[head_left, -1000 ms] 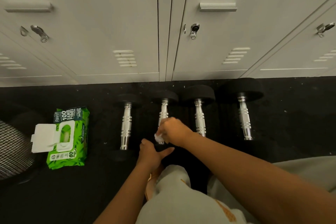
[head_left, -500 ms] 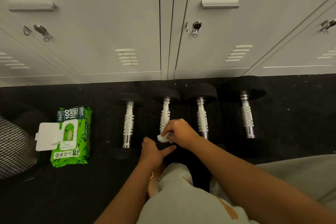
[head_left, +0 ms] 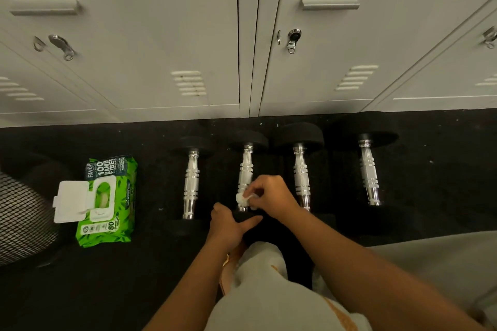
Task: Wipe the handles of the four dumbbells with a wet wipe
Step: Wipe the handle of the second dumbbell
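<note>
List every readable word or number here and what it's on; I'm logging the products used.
All on the wipes pack:
"FAVOR", at the top edge
"100 BAMB FIBE", cut off by a fold
"80", near the bottom, with tiny words under it too small to read
Other small print: too blurred to read.
Dumbbells and lockers: no text visible.

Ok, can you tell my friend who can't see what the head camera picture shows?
A right hand rubs a white wet wipe on the second dumbbell handle of four lined up by grey lockers. The left hand steadies its near weight; an open green wipe pack lies left.
</note>
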A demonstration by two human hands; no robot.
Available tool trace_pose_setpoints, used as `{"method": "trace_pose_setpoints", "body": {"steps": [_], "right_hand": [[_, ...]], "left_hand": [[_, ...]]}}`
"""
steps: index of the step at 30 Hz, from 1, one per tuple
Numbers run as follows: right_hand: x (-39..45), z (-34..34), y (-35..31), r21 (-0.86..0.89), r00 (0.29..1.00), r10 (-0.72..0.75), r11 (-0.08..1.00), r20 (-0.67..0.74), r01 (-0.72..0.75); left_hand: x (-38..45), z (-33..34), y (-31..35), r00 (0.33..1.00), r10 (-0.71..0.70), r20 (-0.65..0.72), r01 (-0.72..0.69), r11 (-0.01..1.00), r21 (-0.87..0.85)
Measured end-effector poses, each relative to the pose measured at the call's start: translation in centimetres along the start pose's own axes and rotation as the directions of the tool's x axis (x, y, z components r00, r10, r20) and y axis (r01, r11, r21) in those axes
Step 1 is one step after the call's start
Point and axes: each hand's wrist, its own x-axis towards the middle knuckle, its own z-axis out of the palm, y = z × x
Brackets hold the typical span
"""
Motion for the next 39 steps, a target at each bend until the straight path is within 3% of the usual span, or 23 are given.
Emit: {"method": "trace_pose_setpoints", "body": {"steps": [6,12,18,23,27,33,39], "right_hand": [[2.7,-1.5,-0.8,0.091,0.980,0.100,0.992,-0.170,-0.086],[-0.2,0.4,-0.7,0.001,1.000,-0.004,1.000,-0.029,0.004],[1.7,-0.4,-0.7,0.082,0.985,0.066,0.995,-0.157,-0.054],[-0.4,0.5,-0.4,-0.014,1.000,-0.010,1.000,-0.005,0.010],[2.1,-1.0,-0.7,0.021,0.988,0.050,0.999,-0.148,-0.047],[1.0,-0.1,-1.0,-0.011,0.995,0.013,1.000,-0.096,-0.014],[4.0,-1.2,-1.5,0.001,0.970,0.110,0.994,-0.217,-0.112]], "left_hand": [[0.1,-0.1,0.1,1.000,-0.004,0.002,0.004,1.000,-0.018],[-0.2,-0.1,0.2,1.000,-0.010,0.004,0.010,1.000,-0.006],[-0.1,-0.1,0.2,1.000,-0.001,-0.006,0.001,1.000,0.015],[-0.2,-0.1,0.2,1.000,0.002,0.003,-0.002,1.000,0.002],[-0.3,-0.1,0.3,1.000,0.010,-0.008,-0.010,1.000,-0.009],[-0.3,-0.2,0.1,1.000,0.008,0.007,-0.008,1.000,-0.018],[-0.2,-0.3,0.1,1.000,-0.002,0.019,0.003,0.999,-0.040]]}}
